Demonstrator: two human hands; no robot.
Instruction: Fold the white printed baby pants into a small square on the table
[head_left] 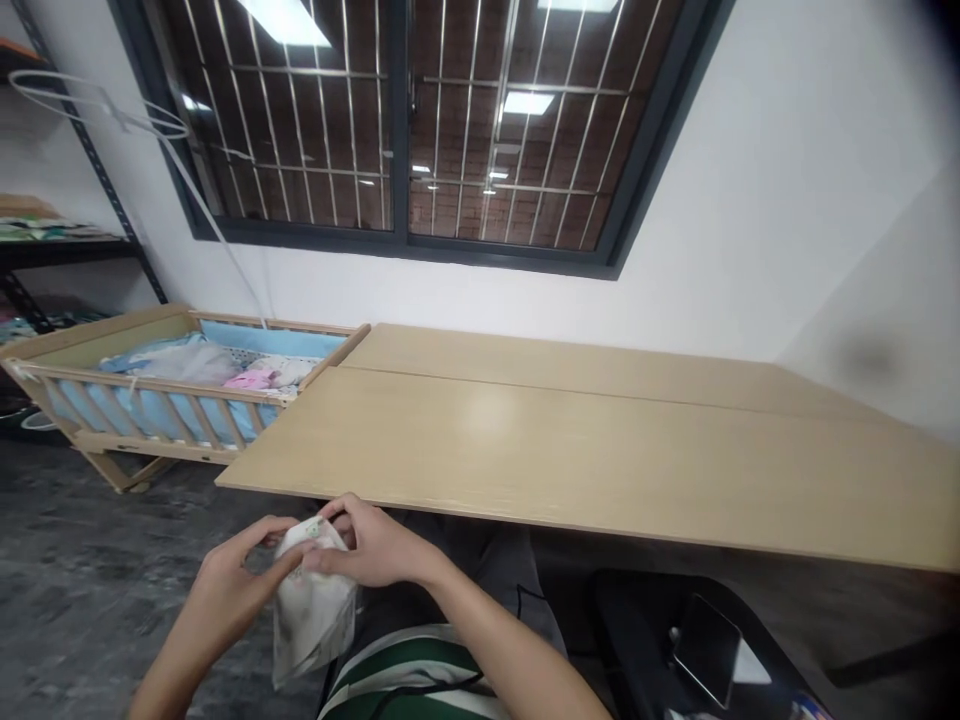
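Observation:
Over my lap, in front of the table's near edge, a soft white cloth-like item (315, 610) with a small greenish print hangs down. Its exact kind is hard to make out. My left hand (247, 565) pinches its upper left part between thumb and fingers. On the upper right side, my right hand (371, 545) grips the same item, thumb in front and fingers curled behind the top edge. Both hands are close together, and the lower part dangles loose below them.
A wide wooden table (525, 450) stretches ahead beneath a barred window (405, 150). To its left stands a wooden crib (217, 390) with blue lining and bedding. A dark chair (637, 640) bearing a black phone-like device (707, 648) is at lower right. Shelves (75, 245) rise far left.

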